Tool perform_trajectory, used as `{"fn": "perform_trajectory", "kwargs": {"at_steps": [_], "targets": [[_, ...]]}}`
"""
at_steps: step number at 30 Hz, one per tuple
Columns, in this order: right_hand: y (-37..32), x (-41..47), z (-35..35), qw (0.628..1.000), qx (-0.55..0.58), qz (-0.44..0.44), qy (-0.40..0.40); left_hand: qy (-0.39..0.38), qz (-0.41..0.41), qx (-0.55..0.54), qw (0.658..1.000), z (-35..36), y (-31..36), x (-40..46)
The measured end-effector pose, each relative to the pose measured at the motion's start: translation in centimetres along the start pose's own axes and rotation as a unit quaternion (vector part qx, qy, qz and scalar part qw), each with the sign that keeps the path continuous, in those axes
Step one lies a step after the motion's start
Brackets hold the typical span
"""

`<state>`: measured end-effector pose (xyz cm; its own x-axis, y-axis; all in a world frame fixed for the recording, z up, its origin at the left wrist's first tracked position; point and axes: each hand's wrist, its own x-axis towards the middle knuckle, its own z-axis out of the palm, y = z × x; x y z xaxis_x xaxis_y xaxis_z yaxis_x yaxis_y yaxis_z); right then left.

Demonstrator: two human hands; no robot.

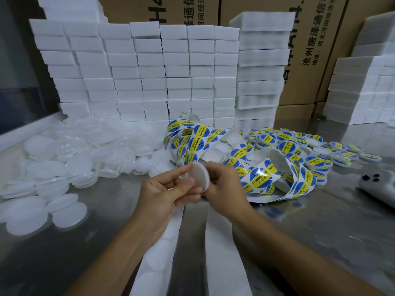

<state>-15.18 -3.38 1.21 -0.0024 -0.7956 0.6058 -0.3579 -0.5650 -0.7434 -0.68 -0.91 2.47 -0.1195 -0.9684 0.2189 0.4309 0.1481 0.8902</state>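
Far to the left of the held lid lies a heap of plain lids [64, 159]: round, shallow, milky translucent plastic with a smooth face and a raised rim. They are unlabelled, and so many are left that I judge the work well short of its end.

The left hand [166, 195] pinches the lid [201, 176] between thumb and fingertips, above the counter [299, 231], a dull, smeared steel sheet. The lid stands nearly on edge, its matt white face toward the camera; whether a label sits on its far face I cannot tell. The right hand [224, 189] curls round the lid's right rim, fingers bent close.

Below the lid, two bands of spent backing paper [162, 253] run toward the person, white and waxy, with round ghosts where labels came off.

Just behind and right of the lid tangles the label strip [198, 137], glossy paper bearing round blue-and-yellow stickers, many yet unused.

Farther right of the lid spreads a pile of labelled lids [310, 144], the finished share, smaller than the plain heap.

Rightmost, well apart from the lid, rests a grey device [376, 184] with rounded corners and dark lenses.
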Motion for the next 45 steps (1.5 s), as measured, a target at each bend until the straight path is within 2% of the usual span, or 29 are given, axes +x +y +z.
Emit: {"fn": "perform_trajectory", "kwargs": {"at_steps": [2, 5, 10, 12, 17, 21, 25, 27, 32, 36, 39, 41, 43, 45], "targets": [[-0.3, -0.5, 0.7, 0.999, -0.032, -0.022, -0.022, 0.038, 0.035, 0.048, 0.998, 0.1, -0.1, 0.0], [-0.4, -0.8, 0.8, 0.996, -0.074, -0.039, -0.008, 0.055, 0.061, 0.122, 0.989, 0.4, -0.6, 0.1], [-0.8, -0.7, 0.3, 0.988, -0.129, -0.079, 0.013, 0.042, 0.059, 0.121, 0.99, 0.9, -0.8, 0.1], [-0.9, -0.7, 0.7, 0.992, -0.109, -0.069, 0.014, 0.051, 0.055, 0.119, 0.99, 0.7, -0.8, 0.3], [-0.9, -0.8, 1.3, 0.999, -0.042, -0.002, -0.004, 0.003, 0.035, 0.002, 0.999, 0.0, -0.5, 0.5], [-0.5, -0.4, 0.4, 0.997, 0.003, 0.031, 0.067, -0.031, 0.036, 0.048, 0.998, -0.3, -0.4, 0.4], [0.0, 0.2, 0.1, 0.994, 0.041, 0.045, 0.095, -0.01, 0.028, 0.084, 0.996, -0.6, -0.6, 0.6], [-0.1, 0.2, 0.3, 0.995, 0.064, 0.046, 0.064, 0.019, 0.029, 0.089, 0.995, -0.6, -0.5, 0.7], [-0.8, -0.6, 0.9, 0.992, 0.096, 0.034, -0.073, 0.119, 0.029, 0.075, 0.99, -1.2, -0.2, 1.2], [-1.4, -0.5, 1.0, 0.99, 0.114, 0.052, -0.066, 0.13, 0.035, 0.092, 0.987, -1.4, -0.6, 1.1], [-0.9, -0.3, 0.6, 0.99, 0.12, 0.069, -0.021, 0.078, 0.031, 0.078, 0.993, -1.0, -0.6, 0.7], [-0.6, -0.2, 0.5, 0.994, 0.096, 0.053, 0.001, 0.04, 0.025, 0.06, 0.997, -0.9, -0.7, 0.7], [-0.4, -0.3, 0.4, 1.0, 0.014, -0.016, 0.005, 0.039, 0.02, 0.051, 0.998, -1.0, -0.6, 0.9], [-0.3, -0.5, 0.3, 0.991, -0.08, -0.098, -0.034, 0.061, 0.022, 0.058, 0.996, -1.4, -0.6, 1.1]]}}
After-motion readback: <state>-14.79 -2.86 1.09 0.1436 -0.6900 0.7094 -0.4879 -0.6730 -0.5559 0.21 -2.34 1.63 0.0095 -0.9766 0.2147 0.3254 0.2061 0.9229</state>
